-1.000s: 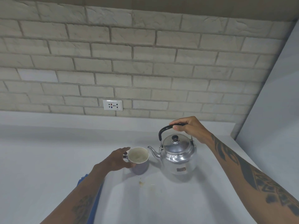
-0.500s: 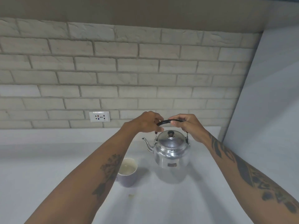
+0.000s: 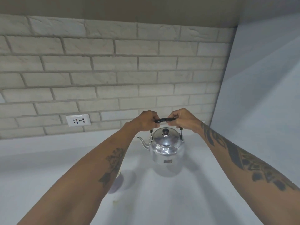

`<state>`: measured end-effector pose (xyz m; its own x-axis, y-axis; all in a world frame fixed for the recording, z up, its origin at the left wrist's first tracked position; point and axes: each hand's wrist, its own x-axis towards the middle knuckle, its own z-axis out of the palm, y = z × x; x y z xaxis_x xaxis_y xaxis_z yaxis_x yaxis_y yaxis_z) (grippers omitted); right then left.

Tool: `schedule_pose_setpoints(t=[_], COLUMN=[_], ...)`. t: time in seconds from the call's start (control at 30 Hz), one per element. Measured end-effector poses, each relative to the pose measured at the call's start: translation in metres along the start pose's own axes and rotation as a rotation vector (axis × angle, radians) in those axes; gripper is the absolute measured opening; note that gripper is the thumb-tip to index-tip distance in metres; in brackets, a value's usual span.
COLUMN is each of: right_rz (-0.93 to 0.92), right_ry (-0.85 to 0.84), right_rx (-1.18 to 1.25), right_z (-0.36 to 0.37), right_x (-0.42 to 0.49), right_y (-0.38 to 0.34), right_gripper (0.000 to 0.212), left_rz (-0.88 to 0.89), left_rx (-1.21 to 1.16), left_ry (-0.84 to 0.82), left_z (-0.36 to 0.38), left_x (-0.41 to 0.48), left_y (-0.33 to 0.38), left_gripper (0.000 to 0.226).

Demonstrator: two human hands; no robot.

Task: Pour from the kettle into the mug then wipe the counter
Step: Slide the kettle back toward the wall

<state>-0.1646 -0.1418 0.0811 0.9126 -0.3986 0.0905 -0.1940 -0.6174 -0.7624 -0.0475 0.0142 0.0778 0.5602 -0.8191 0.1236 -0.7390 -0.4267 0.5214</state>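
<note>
A shiny metal kettle [image 3: 167, 150] with a black knob on its lid hangs above the white counter [image 3: 178, 200], spout pointing left. Its black handle [image 3: 164, 119] is gripped at the left end by my left hand [image 3: 146, 121] and at the right end by my right hand [image 3: 182, 118]. The lilac mug [image 3: 117, 183] stands on the counter below and left of the kettle; my left forearm hides most of it. A small brownish spot [image 3: 116, 202] marks the counter in front of the mug.
A pale brick wall runs along the back with a white power socket [image 3: 78, 120] at the left. A plain white side wall [image 3: 259, 103] closes the counter on the right.
My left hand left the mug and took the kettle's handle beside my right hand. The kettle has risen off the counter, and the mug has slid under my left forearm.
</note>
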Motion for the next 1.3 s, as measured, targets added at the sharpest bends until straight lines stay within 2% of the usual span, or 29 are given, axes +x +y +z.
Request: schedule_pose_setpoints(t=[0.13, 0.3, 0.63, 0.77, 1.17, 1.23, 1.3], right_rz=[0.006, 0.035, 0.043, 0.035, 0.072, 0.076, 0.078], right_ry=[-0.015, -0.036, -0.056, -0.074, -0.076, -0.071, -0.068], right_rx=[-0.208, -0.299, -0.345, -0.364, -0.397, -0.404, -0.399], right_z=[-0.006, -0.002, 0.014, 0.023, 0.044, 0.047, 0.049], right_x=[0.016, 0.04, 0.088, 0.1, 0.114, 0.114, 0.114], right_y=[0.014, 0.036, 0.072, 0.081, 0.09, 0.092, 0.092], right_gripper=[0.011, 0.015, 0.012, 0.013, 0.01, 0.021, 0.019], left_rz=[-0.012, -0.057, -0.12, -0.146, -0.238, -0.245, -0.25], left_rx=[0.006, -0.028, 0.014, -0.019, -0.079, -0.061, -0.052], left_ry=[-0.022, -0.014, 0.018, 0.038, 0.089, 0.092, 0.094], left_z=[0.017, 0.036, 0.062, 0.071, 0.09, 0.094, 0.095], left_x=[0.021, 0.046, 0.08, 0.088, 0.1, 0.101, 0.102], left_y=[-0.003, -0.013, -0.037, -0.051, -0.075, -0.077, -0.079], left_gripper=[0.017, 0.018, 0.016, 0.009, 0.01, 0.01, 0.012])
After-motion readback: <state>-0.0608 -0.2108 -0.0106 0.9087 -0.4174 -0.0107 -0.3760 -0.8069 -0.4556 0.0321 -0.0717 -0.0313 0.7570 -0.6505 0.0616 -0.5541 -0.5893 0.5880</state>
